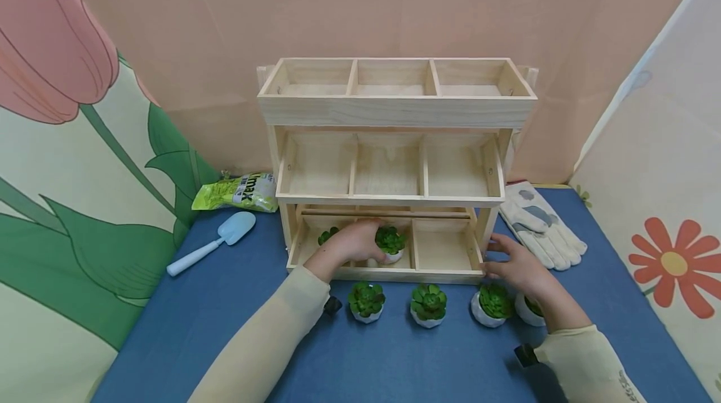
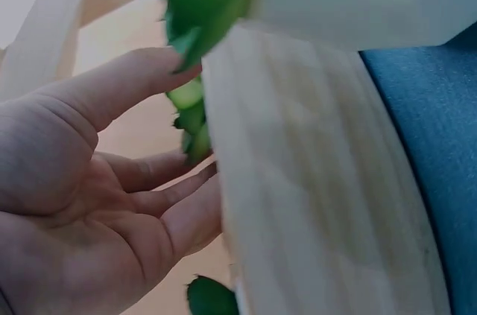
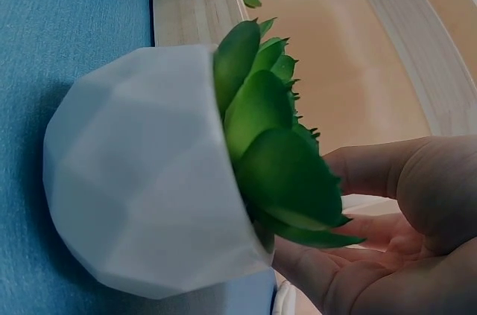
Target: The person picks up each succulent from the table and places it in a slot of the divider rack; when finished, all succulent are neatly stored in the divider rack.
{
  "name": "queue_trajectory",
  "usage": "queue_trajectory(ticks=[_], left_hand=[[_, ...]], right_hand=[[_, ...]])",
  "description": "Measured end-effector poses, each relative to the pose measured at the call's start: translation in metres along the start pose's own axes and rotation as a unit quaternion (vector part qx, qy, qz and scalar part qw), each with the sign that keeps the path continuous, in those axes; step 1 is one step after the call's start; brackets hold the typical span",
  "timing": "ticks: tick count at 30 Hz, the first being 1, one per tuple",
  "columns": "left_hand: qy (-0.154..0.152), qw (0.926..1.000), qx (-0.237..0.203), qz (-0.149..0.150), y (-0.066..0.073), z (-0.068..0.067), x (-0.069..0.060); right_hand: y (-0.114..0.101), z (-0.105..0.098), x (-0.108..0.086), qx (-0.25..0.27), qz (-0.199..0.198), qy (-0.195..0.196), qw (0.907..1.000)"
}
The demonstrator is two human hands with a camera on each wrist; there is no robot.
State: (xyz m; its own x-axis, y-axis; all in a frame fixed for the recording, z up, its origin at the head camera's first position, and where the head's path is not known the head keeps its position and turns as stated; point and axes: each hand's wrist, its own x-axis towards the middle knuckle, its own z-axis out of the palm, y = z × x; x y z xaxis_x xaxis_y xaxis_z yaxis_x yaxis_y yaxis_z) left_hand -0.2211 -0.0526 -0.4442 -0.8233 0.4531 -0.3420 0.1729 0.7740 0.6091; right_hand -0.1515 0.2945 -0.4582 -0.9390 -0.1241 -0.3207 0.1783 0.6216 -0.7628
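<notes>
My left hand (image 1: pixel 356 241) reaches into the bottom tier of a wooden three-tier planter shelf (image 1: pixel 394 276). It holds a small succulent (image 1: pixel 390 239) in a white pot, in the middle compartment. In the left wrist view, that succulent's leaves (image 2: pixel 191 118) show between thumb and fingers; the front board hides its pot. Another succulent (image 1: pixel 327 235) is in the left compartment, partly behind the hand. My right hand (image 1: pixel 521 268) is at the shelf's bottom right end, fingertips at the wood, fingers loosely bent. Closest to the right wrist camera is a faceted white pot (image 3: pixel 141 173) with a succulent.
Several potted succulents stand in a row before the shelf, among them one (image 1: pixel 366 303) at the left and one (image 1: pixel 429 306) beside it. White gloves (image 1: pixel 543 228) lie right of the shelf. At left are a light blue trowel (image 1: pixel 236 226) and a green bag (image 1: pixel 239 192).
</notes>
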Motion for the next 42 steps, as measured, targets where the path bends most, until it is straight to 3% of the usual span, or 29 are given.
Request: queue_trajectory(ticks=[8, 12, 19, 23, 26, 30, 36, 42], left_hand=[[0.032, 0.9989, -0.017, 0.03, 0.003, -0.008, -0.021], [0.054, 0.9941, -0.071, 0.062, 0.0, -0.012, -0.036], [0.064, 0.9699, -0.188, 0.14, -0.025, -0.008, -0.066], [0.07, 0.9539, -0.24, 0.166, -0.043, -0.003, -0.081], [0.062, 0.9407, -0.285, 0.174, -0.055, -0.002, -0.09], [0.047, 0.9297, -0.319, 0.178, -0.071, 0.001, -0.1], [0.018, 0.9312, -0.314, 0.184, -0.092, 0.009, -0.112], [-0.025, 0.9239, -0.33, 0.191, -0.105, 0.02, -0.116]], right_hand=[[0.0, 0.0, 0.0, -0.006, -0.002, 0.002, 1.0], [0.001, 0.0, 0.0, -0.005, -0.003, 0.001, 1.0], [0.0, 0.001, 0.001, -0.006, -0.002, 0.0, 1.0], [0.0, 0.0, 0.001, -0.011, 0.003, 0.0, 0.9999], [0.0, -0.001, 0.002, -0.013, 0.005, -0.001, 0.9999], [0.001, -0.001, 0.002, -0.01, 0.003, -0.003, 0.9999], [0.001, 0.0, 0.001, -0.007, 0.0, -0.004, 1.0], [0.001, -0.001, 0.001, -0.01, -0.001, -0.005, 0.9999]])
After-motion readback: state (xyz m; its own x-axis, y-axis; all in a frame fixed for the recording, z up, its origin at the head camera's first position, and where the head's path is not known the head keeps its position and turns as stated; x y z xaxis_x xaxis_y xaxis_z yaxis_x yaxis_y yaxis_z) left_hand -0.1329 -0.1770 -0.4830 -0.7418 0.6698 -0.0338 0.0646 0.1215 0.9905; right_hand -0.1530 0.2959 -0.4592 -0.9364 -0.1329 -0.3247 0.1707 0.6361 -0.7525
